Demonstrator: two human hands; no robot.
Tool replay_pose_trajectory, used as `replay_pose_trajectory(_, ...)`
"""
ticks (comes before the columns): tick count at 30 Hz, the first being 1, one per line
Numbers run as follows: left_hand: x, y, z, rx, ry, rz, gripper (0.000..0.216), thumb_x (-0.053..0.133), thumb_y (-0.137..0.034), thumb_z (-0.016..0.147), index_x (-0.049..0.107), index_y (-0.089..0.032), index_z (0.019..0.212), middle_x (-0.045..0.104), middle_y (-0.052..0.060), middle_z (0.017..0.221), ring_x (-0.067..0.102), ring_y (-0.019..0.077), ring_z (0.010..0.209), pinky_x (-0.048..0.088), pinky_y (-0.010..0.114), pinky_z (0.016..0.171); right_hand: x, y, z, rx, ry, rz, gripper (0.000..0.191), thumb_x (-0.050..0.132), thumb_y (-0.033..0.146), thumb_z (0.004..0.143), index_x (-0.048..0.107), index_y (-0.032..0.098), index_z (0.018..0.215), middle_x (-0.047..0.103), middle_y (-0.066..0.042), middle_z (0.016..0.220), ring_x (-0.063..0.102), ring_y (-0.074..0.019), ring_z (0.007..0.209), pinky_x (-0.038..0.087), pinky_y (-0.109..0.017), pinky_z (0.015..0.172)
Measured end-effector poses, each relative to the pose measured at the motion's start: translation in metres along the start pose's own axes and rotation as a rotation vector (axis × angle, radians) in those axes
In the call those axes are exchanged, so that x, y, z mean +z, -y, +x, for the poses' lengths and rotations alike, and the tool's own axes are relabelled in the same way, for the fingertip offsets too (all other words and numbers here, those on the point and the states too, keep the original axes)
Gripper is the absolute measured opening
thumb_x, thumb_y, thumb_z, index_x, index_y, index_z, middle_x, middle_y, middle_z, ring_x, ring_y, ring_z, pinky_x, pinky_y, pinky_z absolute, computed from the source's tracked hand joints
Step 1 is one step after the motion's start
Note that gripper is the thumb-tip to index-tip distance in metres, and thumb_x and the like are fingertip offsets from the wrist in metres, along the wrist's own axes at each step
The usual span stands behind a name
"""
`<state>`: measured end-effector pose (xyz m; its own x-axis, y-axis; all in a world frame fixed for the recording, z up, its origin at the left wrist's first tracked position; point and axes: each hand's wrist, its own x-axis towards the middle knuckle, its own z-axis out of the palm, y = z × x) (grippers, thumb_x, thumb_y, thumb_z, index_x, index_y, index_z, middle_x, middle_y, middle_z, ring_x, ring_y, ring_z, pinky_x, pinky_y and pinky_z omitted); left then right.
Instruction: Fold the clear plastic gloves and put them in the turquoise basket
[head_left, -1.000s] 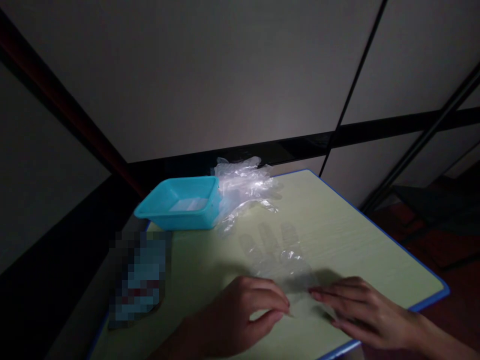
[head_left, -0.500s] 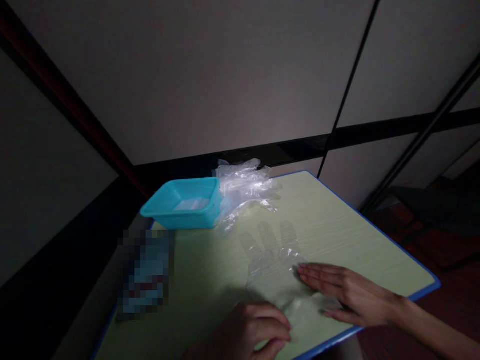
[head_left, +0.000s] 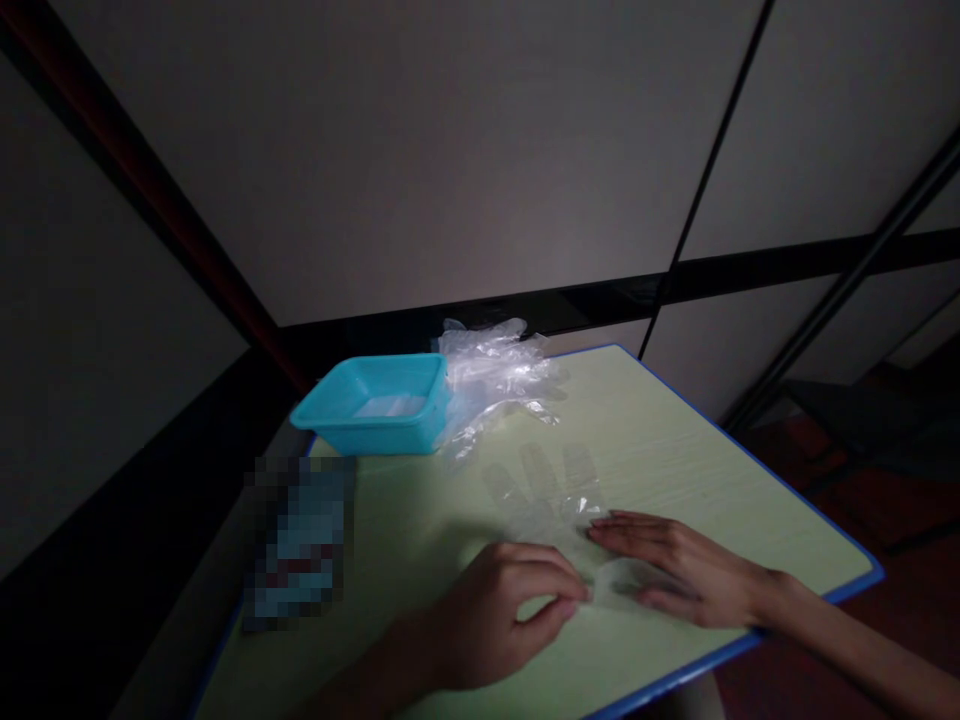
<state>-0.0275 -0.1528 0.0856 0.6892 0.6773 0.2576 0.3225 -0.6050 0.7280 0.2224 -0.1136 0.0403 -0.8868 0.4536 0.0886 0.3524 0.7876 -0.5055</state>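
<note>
A clear plastic disposable glove (head_left: 544,510) lies on the table, its fingers pointing away from me. My left hand (head_left: 506,610) pinches the glove's near edge between thumb and fingertips. Stretched out over the right side of the glove, my right hand (head_left: 667,560) rests with its fingers extended and a fold of the film close to its thumb. Behind the glove is a loose pile of similar clear gloves (head_left: 502,375), beside a turquoise plastic basket (head_left: 382,435) with something whitish inside.
The yellow-green table (head_left: 675,460) has a blue edge. At its left edge lies a pixelated, bluish item (head_left: 304,545) that I cannot make out. A panelled wall or cabinet front (head_left: 480,160) stands behind the table. Dark furniture (head_left: 885,410) is at the right.
My left hand has moved forward on the table, and the glove's near edge is now folded up toward its fingers. My right hand has shifted slightly forward and left.
</note>
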Motion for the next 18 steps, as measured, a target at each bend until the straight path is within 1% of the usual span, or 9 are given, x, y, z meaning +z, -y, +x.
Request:
replay_pose_trajectory(3, -0.011, 0.005, 0.015, -0.075, -0.028, -0.094, 0.017, 0.048, -0.013, 0.08, 0.065, -0.01, 0.079, 0.066, 0.007, 0.081, 0.06, 0.0141, 0.077, 0.044, 0.021, 0.072, 0.0, -0.003, -0.001, 0.068, -0.023, 0.048, 0.059, 0.052, 0.029, 0.08, 0.029, 0.02, 0.134, 0.042, -0.008, 0.132, 0.033, -0.0248, 0.123, 0.031, -0.046, 0.1)
replay_pose_trajectory(5, -0.017, 0.011, 0.026, -0.149, -0.058, -0.158, 0.016, 0.049, -0.016, 0.08, 0.065, -0.011, 0.076, 0.066, 0.007, 0.079, 0.06, 0.0148, 0.075, 0.045, 0.022, 0.068, -0.001, -0.004, 0.0, 0.108, -0.049, 0.084, 0.059, 0.054, 0.03, 0.079, 0.032, 0.02, 0.133, 0.043, -0.01, 0.131, 0.034, -0.0269, 0.122, 0.032, -0.046, 0.099)
replay_pose_trajectory(6, -0.02, 0.014, 0.032, -0.189, -0.072, -0.191, 0.016, 0.05, -0.017, 0.079, 0.065, -0.011, 0.076, 0.066, 0.006, 0.078, 0.06, 0.015, 0.074, 0.045, 0.022, 0.066, -0.003, -0.004, 0.001, 0.137, -0.067, 0.11, 0.058, 0.054, 0.03, 0.078, 0.035, 0.019, 0.132, 0.044, -0.011, 0.129, 0.037, -0.0274, 0.12, 0.034, -0.045, 0.097)
replay_pose_trajectory(8, -0.026, 0.023, 0.042, -0.263, -0.093, -0.279, 0.015, 0.051, -0.019, 0.077, 0.064, -0.012, 0.075, 0.066, 0.006, 0.076, 0.06, 0.015, 0.072, 0.045, 0.022, 0.062, -0.006, -0.004, 0.005, 0.219, -0.089, 0.198, 0.054, 0.055, 0.032, 0.078, 0.039, 0.019, 0.129, 0.051, -0.011, 0.122, 0.048, -0.0262, 0.109, 0.04, -0.042, 0.09)
replay_pose_trajectory(9, -0.028, 0.028, 0.046, -0.292, -0.099, -0.337, 0.015, 0.051, -0.02, 0.076, 0.064, -0.012, 0.075, 0.066, 0.005, 0.076, 0.06, 0.0149, 0.071, 0.045, 0.022, 0.062, -0.007, -0.004, 0.007, 0.264, -0.09, 0.269, 0.052, 0.054, 0.033, 0.079, 0.041, 0.02, 0.128, 0.055, -0.01, 0.117, 0.053, -0.0243, 0.101, 0.043, -0.04, 0.086)
replay_pose_trajectory(11, -0.032, 0.039, 0.054, -0.338, -0.109, -0.461, 0.015, 0.052, -0.023, 0.075, 0.062, -0.012, 0.074, 0.066, 0.005, 0.075, 0.061, 0.0147, 0.071, 0.045, 0.021, 0.06, -0.01, -0.006, 0.013, 0.337, -0.081, 0.468, 0.048, 0.052, 0.036, 0.081, 0.043, 0.02, 0.126, 0.06, -0.008, 0.108, 0.058, -0.021, 0.092, 0.047, -0.036, 0.077)
replay_pose_trajectory(14, -0.036, 0.057, 0.063, -0.412, -0.127, -0.589, 0.017, 0.054, -0.028, 0.074, 0.059, -0.013, 0.071, 0.066, 0.006, 0.076, 0.062, 0.0152, 0.07, 0.046, 0.021, 0.057, -0.013, -0.012, 0.023, 0.402, -0.101, 0.768, 0.046, 0.049, 0.04, 0.082, 0.045, 0.017, 0.122, 0.063, -0.008, 0.102, 0.058, -0.0201, 0.092, 0.046, -0.034, 0.077)
replay_pose_trajectory(16, -0.037, 0.068, 0.068, -0.476, -0.161, -0.627, 0.018, 0.057, -0.031, 0.072, 0.058, -0.013, 0.069, 0.066, 0.006, 0.076, 0.063, 0.0153, 0.068, 0.046, 0.021, 0.054, -0.014, -0.018, 0.029, 0.443, -0.135, 0.872, 0.045, 0.049, 0.044, 0.082, 0.049, 0.014, 0.115, 0.065, -0.009, 0.097, 0.06, -0.0199, 0.089, 0.045, -0.034, 0.076)
replay_pose_trajectory(18, -0.036, 0.078, 0.071, -0.525, -0.203, -0.639, 0.02, 0.058, -0.032, 0.071, 0.056, -0.013, 0.068, 0.065, 0.006, 0.075, 0.063, 0.0146, 0.065, 0.046, 0.02, 0.052, -0.014, -0.025, 0.034, 0.506, -0.152, 0.921, 0.046, 0.047, 0.049, 0.081, 0.052, 0.013, 0.109, 0.067, -0.011, 0.093, 0.062, -0.0201, 0.084, 0.046, -0.032, 0.068)
